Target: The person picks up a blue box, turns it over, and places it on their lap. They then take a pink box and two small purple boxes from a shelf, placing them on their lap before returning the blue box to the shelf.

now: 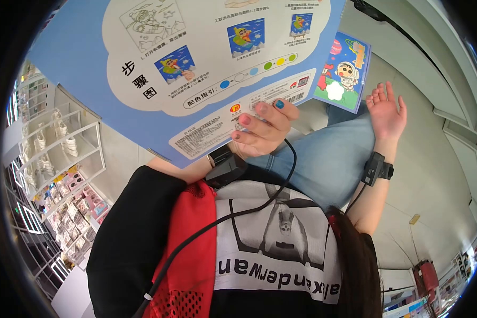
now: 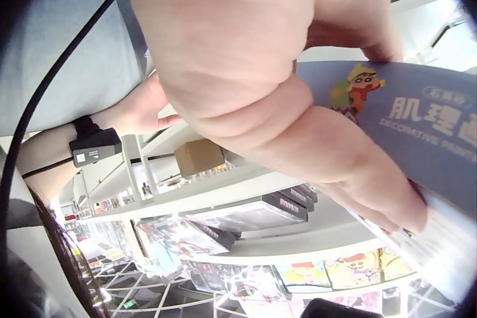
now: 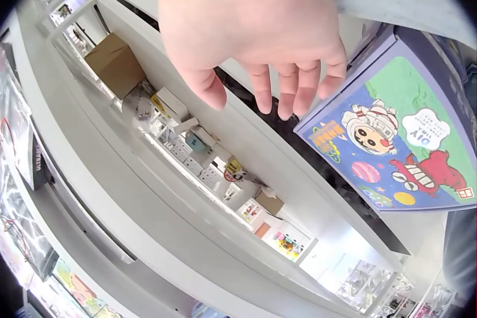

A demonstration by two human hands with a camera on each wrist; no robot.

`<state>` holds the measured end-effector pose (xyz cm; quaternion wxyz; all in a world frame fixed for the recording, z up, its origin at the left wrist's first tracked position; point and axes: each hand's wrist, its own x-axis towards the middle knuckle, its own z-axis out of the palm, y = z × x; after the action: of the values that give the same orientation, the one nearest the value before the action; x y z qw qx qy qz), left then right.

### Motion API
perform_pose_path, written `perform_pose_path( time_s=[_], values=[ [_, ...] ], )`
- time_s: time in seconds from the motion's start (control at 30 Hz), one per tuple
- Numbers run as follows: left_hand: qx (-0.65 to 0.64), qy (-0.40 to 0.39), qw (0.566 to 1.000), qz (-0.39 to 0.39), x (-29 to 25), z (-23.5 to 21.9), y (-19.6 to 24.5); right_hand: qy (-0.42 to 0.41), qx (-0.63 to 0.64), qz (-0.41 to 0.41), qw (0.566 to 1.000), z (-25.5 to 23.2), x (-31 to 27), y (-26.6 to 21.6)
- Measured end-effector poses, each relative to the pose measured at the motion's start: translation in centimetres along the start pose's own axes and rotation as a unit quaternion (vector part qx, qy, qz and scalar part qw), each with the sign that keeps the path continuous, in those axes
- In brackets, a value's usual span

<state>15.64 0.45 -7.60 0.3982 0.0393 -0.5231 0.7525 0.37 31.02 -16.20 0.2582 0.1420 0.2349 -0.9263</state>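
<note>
My left hand [image 1: 265,127] grips a large pale blue box [image 1: 201,53] by its lower edge in the head view, fingers across the face printed with step pictures. In the left wrist view the same hand [image 2: 246,57] spans the box [image 2: 440,139] with a cartoon figure on its side. Palm up and empty, my right hand [image 1: 387,114] lies right of a smaller box [image 1: 352,71] with an astronaut cartoon. In the right wrist view, the fingers of the right hand [image 3: 253,27] hang relaxed close to that box [image 3: 410,139]; contact is unclear.
A white wire rack [image 1: 98,140] with light-coloured goods stands at left, near small packaged items [image 1: 74,212]. White shelving holds a cardboard box [image 2: 199,158] and dark boxes [image 2: 253,212]. Jean-clad legs [image 1: 323,159] are below the boxes. A cable [image 1: 206,225] crosses the shirt.
</note>
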Motion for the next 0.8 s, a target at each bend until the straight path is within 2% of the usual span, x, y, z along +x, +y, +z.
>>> perform_pose_path(
  time_s=[0.47,0.53,0.8],
  values=[
    [-0.002,-0.012,1.0,-0.024,0.06,-0.17,0.16,0.008,-0.004,0.004,1.0,0.0,0.13,-0.02],
    [-0.001,-0.057,0.997,-0.044,0.04,-0.55,0.35,0.003,-0.002,0.007,1.0,-0.01,0.19,-0.01],
    [-0.004,-0.057,0.998,-0.04,0.04,-0.43,0.17,0.008,-0.004,0.005,1.0,0.03,0.2,0.02]
  ],
)
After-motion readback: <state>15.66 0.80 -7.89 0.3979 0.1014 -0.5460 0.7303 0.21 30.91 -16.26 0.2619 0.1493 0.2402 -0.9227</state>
